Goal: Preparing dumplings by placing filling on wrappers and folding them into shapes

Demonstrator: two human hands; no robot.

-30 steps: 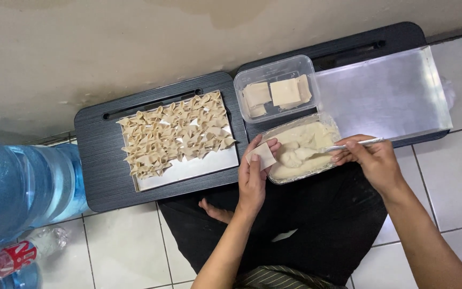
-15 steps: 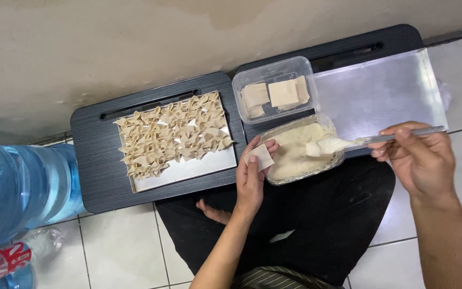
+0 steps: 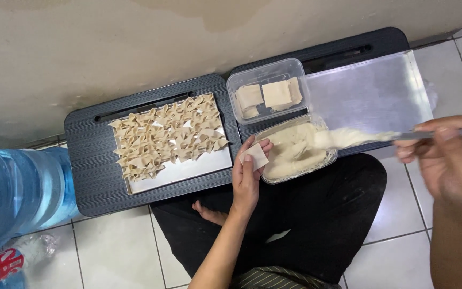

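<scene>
Left hand [image 3: 248,179] fingers are cradling a square dough wrapper [image 3: 254,157] beside the clear filling tub [image 3: 295,150], while right hand [image 3: 445,160] fingers are pinching a blurred metal spoon [image 3: 402,135] whose pale paste could drip off.

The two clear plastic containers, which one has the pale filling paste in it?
The nearer container, beside the left hand. The farther container holds flat square wrappers instead.
</scene>
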